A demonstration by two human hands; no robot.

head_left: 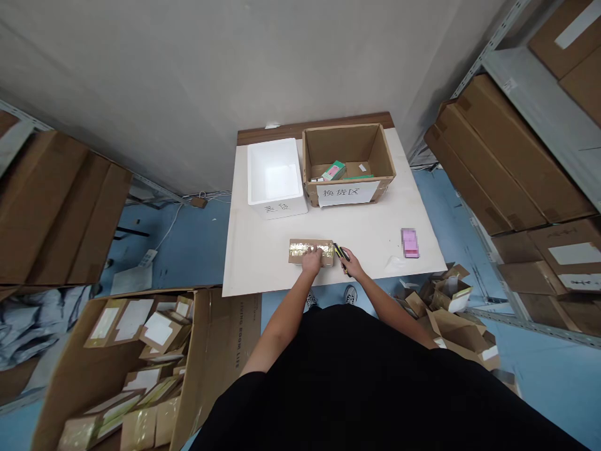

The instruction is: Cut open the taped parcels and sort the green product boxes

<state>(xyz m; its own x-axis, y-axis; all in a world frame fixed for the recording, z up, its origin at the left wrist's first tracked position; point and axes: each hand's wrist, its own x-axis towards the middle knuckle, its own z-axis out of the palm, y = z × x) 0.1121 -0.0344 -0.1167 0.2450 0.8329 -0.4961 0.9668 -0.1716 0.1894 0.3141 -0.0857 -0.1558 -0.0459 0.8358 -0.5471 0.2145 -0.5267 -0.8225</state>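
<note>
Brown oblong cardboard parcel banded with shiny tape (297,257) lies near the front edge of a white-topped counter (265,250), a little left of the edge's middle, its long side roughly parallel to that edge. A person in a black short-sleeved top sets the left hand (312,258) on the parcel's upper face, fingers bent and slightly spread; whether that grip closes on the cardboard cannot be told. Just beside the parcel's right end, the right hand (351,264) keeps a closed grip around a slim black-and-yellow utility knife (339,252), the tool's tip angled toward the parcel; contact between the two cannot be made out.

Toward the counter's back edge, a white open-topped box with handwriting on its front (277,156) stands near the left corner. Right beside it sits an open brown cardboard box with a handwritten white label (347,141), a small green, white and pink carton (334,170) among its contents. Near the front right corner lies a pink rectangular packet (410,243), a scrap of clear plastic film (397,262) close by. On the blue floor, a large open carton (201,338) full of taped parcels (159,329) flanks the counter's left side; opened cardboard boxes (455,326) pile up at its right.
</note>
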